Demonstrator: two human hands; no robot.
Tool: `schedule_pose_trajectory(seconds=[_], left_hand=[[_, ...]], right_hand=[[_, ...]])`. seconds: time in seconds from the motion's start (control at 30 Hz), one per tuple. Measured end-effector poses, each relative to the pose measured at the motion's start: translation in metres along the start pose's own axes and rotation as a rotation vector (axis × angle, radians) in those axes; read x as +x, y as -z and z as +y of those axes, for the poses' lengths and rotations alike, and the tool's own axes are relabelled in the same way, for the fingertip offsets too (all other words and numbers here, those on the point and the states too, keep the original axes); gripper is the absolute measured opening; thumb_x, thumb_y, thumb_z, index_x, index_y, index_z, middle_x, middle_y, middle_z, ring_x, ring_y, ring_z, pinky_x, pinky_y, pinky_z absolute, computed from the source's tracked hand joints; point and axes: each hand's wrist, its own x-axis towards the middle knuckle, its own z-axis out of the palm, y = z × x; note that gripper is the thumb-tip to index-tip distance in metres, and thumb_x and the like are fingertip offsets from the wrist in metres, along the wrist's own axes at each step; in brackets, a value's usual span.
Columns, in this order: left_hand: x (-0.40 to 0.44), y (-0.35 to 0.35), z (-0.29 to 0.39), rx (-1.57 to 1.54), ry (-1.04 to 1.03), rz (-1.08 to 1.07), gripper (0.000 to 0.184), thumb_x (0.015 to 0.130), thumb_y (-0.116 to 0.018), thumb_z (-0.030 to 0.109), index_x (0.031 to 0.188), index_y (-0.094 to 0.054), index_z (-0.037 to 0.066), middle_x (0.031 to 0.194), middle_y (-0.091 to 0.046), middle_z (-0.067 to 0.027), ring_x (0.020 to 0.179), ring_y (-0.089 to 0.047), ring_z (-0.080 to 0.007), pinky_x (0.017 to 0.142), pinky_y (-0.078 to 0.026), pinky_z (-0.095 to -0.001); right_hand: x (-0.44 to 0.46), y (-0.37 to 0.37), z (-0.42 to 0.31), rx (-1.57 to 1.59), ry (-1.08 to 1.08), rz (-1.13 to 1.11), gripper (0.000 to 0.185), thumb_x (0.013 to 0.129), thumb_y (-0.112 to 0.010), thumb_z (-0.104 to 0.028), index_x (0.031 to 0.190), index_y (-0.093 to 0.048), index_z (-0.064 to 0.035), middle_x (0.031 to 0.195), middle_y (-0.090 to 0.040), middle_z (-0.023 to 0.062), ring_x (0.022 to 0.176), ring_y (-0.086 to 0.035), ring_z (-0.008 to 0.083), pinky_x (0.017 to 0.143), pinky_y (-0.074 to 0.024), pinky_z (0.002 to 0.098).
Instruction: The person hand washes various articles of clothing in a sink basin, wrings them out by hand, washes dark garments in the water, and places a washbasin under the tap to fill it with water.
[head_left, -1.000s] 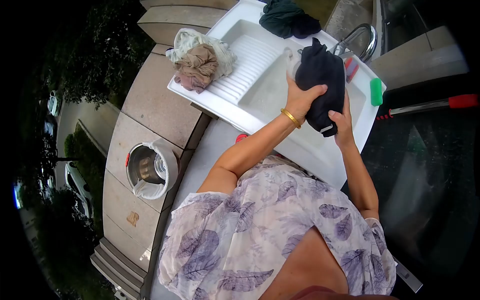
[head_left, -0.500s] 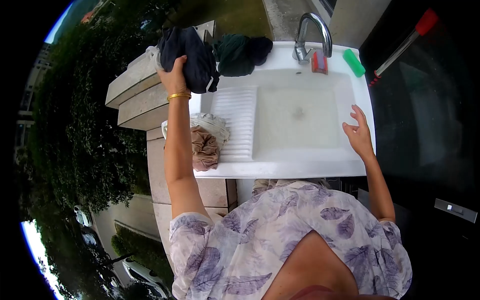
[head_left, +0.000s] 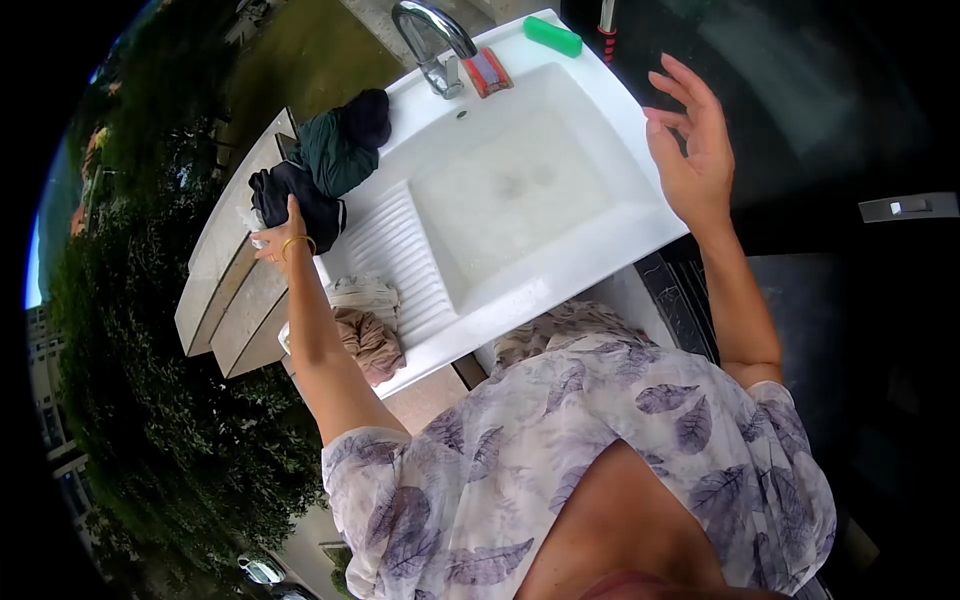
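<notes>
My left hand (head_left: pixel 275 245) grips a bunched dark navy garment (head_left: pixel 300 203) at the sink's left rear corner, thumb against the cloth. A bit of white material (head_left: pixel 250 218) shows beside its fingers, partly hidden. A dark green garment (head_left: pixel 335 155) and a dark purple one (head_left: pixel 368 118) lie crumpled along the rim just beyond. Nearer me, a brown cloth (head_left: pixel 368 343) and a whitish cloth (head_left: pixel 360 294) rest by the ribbed washboard (head_left: pixel 390 240). My right hand (head_left: pixel 697 150) is raised empty past the sink's right edge, fingers apart and slightly curled.
The white sink (head_left: pixel 540 300) holds shallow cloudy water. At its back stand a chrome faucet (head_left: pixel 437 40), a red-edged sponge or brush (head_left: pixel 489 73) and a green object (head_left: pixel 552 37). A stone ledge (head_left: pixel 215 290) runs along the left; a dark glossy panel (head_left: pixel 820 110) is at right.
The view has turned and shifted, so the sink appears tilted. My left hand has brought the navy garment down against the green one. My right hand has lifted away from the sink's right rim.
</notes>
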Motion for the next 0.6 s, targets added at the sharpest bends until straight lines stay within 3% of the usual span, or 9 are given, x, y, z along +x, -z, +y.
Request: schedule_pose_trajectory(seconds=[0.07, 0.13, 0.17, 0.23, 0.37, 0.43, 0.5, 0.53, 0.6], left_hand=[[-0.031, 0.004, 0.004, -0.042, -0.301, 0.250, 0.095, 0.069, -0.059, 0.062, 0.140, -0.021, 0.011, 0.138, -0.027, -0.0270, 0.128, -0.029, -0.0375, 0.097, -0.029, -0.0534], [-0.086, 0.012, 0.015, -0.179, -0.574, 0.327, 0.067, 0.080, -0.053, 0.051, 0.131, -0.040, 0.010, 0.136, -0.032, -0.0260, 0.124, -0.034, -0.0378, 0.096, -0.031, -0.0525], [-0.110, 0.006, 0.016, -0.260, -0.718, 0.203, 0.057, 0.079, -0.054, 0.049, 0.121, -0.052, 0.009, 0.130, -0.041, -0.0236, 0.121, -0.037, -0.0376, 0.096, -0.031, -0.0510], [-0.164, -0.016, 0.001, -0.271, -1.096, -0.193, 0.043, 0.077, -0.058, 0.044, 0.109, -0.061, 0.016, 0.119, -0.053, -0.0140, 0.117, -0.040, -0.0356, 0.095, -0.031, -0.0511], [-0.341, 0.002, -0.015, -0.018, -1.267, -0.568, 0.037, 0.075, -0.061, 0.046, 0.104, -0.065, 0.022, 0.121, -0.053, -0.0128, 0.124, -0.033, -0.0368, 0.093, -0.028, -0.0565], [-0.402, -0.001, -0.017, 0.048, -1.304, -0.696, 0.045, 0.076, -0.058, 0.049, 0.106, -0.063, 0.015, 0.121, -0.053, -0.0141, 0.125, -0.033, -0.0363, 0.094, -0.026, -0.0577], [-0.454, -0.006, -0.010, 0.248, -1.203, -0.773, 0.059, 0.078, -0.054, 0.053, 0.113, -0.056, 0.006, 0.123, -0.051, -0.0154, 0.126, -0.031, -0.0357, 0.094, -0.024, -0.0584], [-0.482, 0.003, -0.009, 0.235, -1.190, -0.688, 0.067, 0.079, -0.050, 0.055, 0.116, -0.049, -0.001, 0.125, -0.048, -0.0174, 0.127, -0.030, -0.0351, 0.096, -0.022, -0.0572], [-0.511, -0.012, -0.015, 0.149, -1.176, -0.433, 0.068, 0.081, -0.045, 0.056, 0.114, -0.047, -0.003, 0.126, -0.045, -0.0185, 0.128, -0.029, -0.0327, 0.096, -0.021, -0.0581]], right_hand=[[-0.030, -0.019, 0.035, 0.082, -0.067, -0.106, 0.041, 0.080, -0.050, -0.002, 0.120, -0.046, -0.0037, 0.124, -0.047, 0.0137, 0.105, -0.054, 0.0247, 0.087, -0.0460, 0.0345], [-0.077, -0.008, 0.059, -0.783, 0.040, -1.254, 0.023, 0.076, -0.056, -0.013, 0.098, -0.061, -0.0104, 0.108, -0.058, 0.0072, 0.106, -0.052, 0.0215, 0.103, -0.0211, 0.0548], [-0.082, 0.005, 0.038, -1.054, 0.185, -1.564, 0.014, 0.074, -0.057, -0.015, 0.086, -0.065, -0.0124, 0.099, -0.061, 0.0019, 0.109, -0.050, 0.0162, 0.103, -0.0151, 0.0586], [-0.144, 0.057, 0.046, -0.428, -0.006, -0.793, 0.017, 0.073, -0.065, -0.020, 0.087, -0.069, -0.0093, 0.106, -0.062, 0.0060, 0.112, -0.050, 0.0189, 0.105, -0.0136, 0.0536], [-0.144, 0.204, -0.057, -0.414, 0.129, -0.427, 0.018, 0.070, -0.065, -0.023, 0.079, -0.067, -0.0070, 0.095, -0.063, 0.0052, 0.100, -0.055, 0.0205, 0.098, -0.0250, 0.0503], [-0.152, 0.280, -0.118, -0.368, 0.312, -0.174, 0.030, 0.074, -0.061, -0.033, 0.076, -0.065, -0.0029, 0.073, -0.062, 0.0068, 0.074, -0.060, 0.0240, 0.088, -0.0312, 0.0495], [-0.181, 0.347, -0.179, -0.385, 0.534, -0.070, 0.058, 0.089, -0.031, -0.056, 0.096, -0.059, -0.0052, 0.060, -0.052, 0.0022, 0.061, -0.051, 0.0177, 0.084, -0.0296, 0.0502], [-0.201, 0.372, -0.212, -0.468, 0.566, -0.029, 0.058, 0.089, -0.026, -0.059, 0.113, -0.054, -0.0155, 0.059, -0.048, -0.0027, 0.059, -0.047, 0.0115, 0.084, -0.0263, 0.0439], [-0.243, 0.408, -0.261, -0.611, 0.685, 0.034, 0.054, 0.088, -0.021, -0.061, 0.120, -0.048, -0.0262, 0.059, -0.046, -0.0061, 0.057, -0.044, 0.0056, 0.081, -0.0280, 0.0370]])
